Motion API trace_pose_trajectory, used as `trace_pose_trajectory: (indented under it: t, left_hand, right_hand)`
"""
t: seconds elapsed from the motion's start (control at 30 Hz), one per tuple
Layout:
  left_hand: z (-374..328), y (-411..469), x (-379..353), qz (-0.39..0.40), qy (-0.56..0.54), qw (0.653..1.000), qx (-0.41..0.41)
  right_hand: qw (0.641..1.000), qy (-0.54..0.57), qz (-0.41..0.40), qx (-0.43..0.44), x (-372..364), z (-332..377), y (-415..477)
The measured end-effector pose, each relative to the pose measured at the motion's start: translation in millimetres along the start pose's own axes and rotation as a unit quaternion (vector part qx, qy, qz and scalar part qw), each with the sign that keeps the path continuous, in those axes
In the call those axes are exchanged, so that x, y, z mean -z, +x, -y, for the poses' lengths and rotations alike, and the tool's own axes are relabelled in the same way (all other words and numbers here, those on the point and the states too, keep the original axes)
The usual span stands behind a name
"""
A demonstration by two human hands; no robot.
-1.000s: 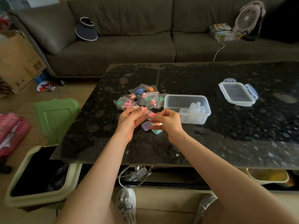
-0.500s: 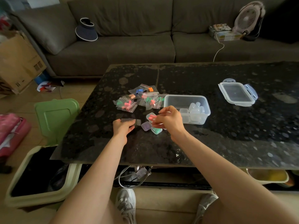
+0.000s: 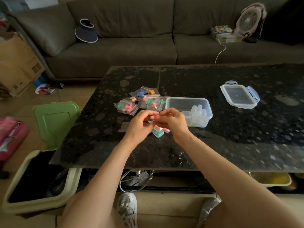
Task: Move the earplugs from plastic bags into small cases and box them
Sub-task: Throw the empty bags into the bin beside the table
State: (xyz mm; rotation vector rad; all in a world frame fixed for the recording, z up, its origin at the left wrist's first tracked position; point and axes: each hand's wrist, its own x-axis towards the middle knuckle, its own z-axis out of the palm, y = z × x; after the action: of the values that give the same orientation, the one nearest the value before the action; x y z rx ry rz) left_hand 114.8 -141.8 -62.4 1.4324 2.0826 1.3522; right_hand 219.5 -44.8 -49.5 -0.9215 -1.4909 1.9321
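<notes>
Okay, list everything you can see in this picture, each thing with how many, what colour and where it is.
table: one, black speckled, centre.
bags of earplugs: a pile, clear with mixed colours, table's left middle.
flat bag: one, clear, looks empty, left of the hands.
container: one, clear, right of the bags.
small cases: several, clear, inside the container.
lid: one, clear with blue clips, table's right.
filled cases: a few, green and pink inside, under the hands.
sofa: one, grey-brown, behind the table.
visor: one, dark blue, on the sofa.
fan: one, pale pink, sofa's right.
bin: one, cream, green lid open, floor left.
left hand, right hand: fingertips pinch a small pink piece.
</notes>
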Motion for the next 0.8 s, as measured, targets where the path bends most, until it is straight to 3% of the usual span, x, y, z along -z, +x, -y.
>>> trace_pose_trajectory:
  t: [0.2,0.33,0.4,0.47,0.7,0.8]
  left_hand:
    - [-2,8,-6,-0.087,0.004,0.996,-0.013]
    - [-7,15,-10,-0.074,-0.047,0.995,0.044]
    - [-8,18,-12,-0.077,-0.072,0.992,0.070]
    - [-9,20,-13,-0.093,-0.094,0.987,0.087]
    - [-3,24,-10,-0.104,-0.117,0.983,0.099]
    - [-4,26,-9,-0.095,-0.127,0.982,0.102]
  right_hand:
    - [0.996,-0.076,0.027,0.031,8,12,-1]
    - [0.970,-0.218,-0.081,0.067,21,22,14]
    - [0.940,-0.307,-0.127,0.080,27,22,27]
    - [0.897,-0.415,-0.122,0.092,29,21,40]
    - [0.773,-0.633,-0.002,0.028,29,21,96]
    - [0.740,-0.671,0.040,0.003,28,21,104]
